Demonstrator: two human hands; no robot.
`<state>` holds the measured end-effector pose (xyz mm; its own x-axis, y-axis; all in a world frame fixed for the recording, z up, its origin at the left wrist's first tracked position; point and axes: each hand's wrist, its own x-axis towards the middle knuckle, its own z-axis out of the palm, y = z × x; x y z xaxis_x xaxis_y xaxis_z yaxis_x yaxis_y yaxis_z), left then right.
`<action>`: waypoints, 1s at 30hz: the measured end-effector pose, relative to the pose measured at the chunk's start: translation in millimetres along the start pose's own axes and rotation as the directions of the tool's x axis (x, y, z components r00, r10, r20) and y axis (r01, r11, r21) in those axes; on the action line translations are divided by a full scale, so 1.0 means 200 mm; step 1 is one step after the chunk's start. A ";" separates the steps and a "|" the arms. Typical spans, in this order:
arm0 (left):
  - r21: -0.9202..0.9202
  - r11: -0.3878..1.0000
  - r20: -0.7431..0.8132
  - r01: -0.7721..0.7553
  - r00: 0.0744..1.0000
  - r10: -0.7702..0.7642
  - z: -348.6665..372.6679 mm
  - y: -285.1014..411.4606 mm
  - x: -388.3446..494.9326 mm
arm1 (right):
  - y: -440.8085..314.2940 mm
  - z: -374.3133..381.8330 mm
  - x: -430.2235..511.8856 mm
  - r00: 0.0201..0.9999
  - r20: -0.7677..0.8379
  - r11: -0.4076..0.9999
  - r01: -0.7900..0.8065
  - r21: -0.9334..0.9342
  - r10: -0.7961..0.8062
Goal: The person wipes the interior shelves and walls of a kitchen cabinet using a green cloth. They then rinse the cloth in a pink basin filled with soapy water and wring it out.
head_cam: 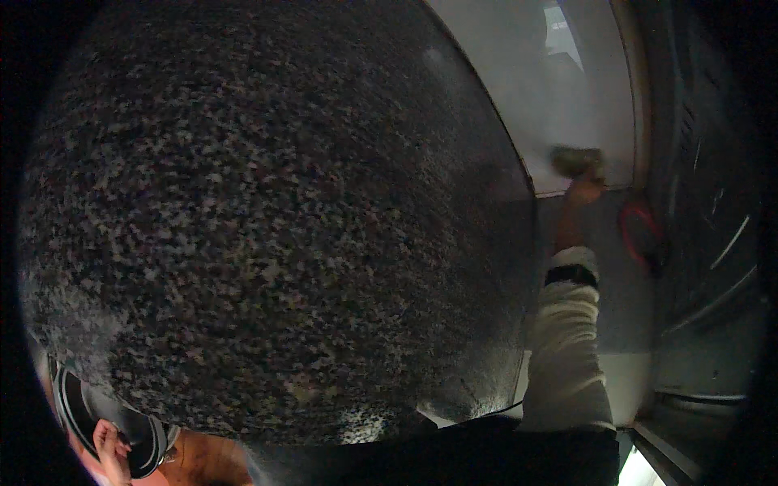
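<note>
My right hand (586, 189), blurred, reaches out at the right in a light sleeve with a dark band near the cuff. In its fingers is a brown-green pad (574, 160), perhaps a sponge or cloth, against or just over a glossy white panel (498, 67). At the lower left rim, what appears to be my left hand (112, 449) has its fingers curled in front of a dark round thing with pale rings (143, 446). Whether those fingers grip anything is unclear. A dark speckled surface (255, 212), stone-like, fills the middle of the view.
Right of my sleeve lies a red-rimmed loop (641, 234), too blurred to name. A dark glossy surface with streaks of light (711, 291) runs down the right side. Beside the left hand is an orange-brown surface (209, 455). Bright light (638, 468) enters at the bottom right.
</note>
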<state>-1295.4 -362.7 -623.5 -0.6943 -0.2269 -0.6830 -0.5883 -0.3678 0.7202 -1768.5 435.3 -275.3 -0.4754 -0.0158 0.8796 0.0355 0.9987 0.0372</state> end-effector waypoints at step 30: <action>0.092 0.990 0.052 0.103 0.993 -0.108 0.21 0.22 0.04 | -0.58 0.32 0.64 0.868 0.171 0.855 0.491 -0.167 -0.466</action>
<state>-1344.0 -342.2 -592.6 -0.6475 -0.1388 -0.7493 -0.6921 -0.3044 0.6545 -1889.9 320.8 -197.7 -0.5798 -0.4704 0.6652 -0.0561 0.8376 0.5434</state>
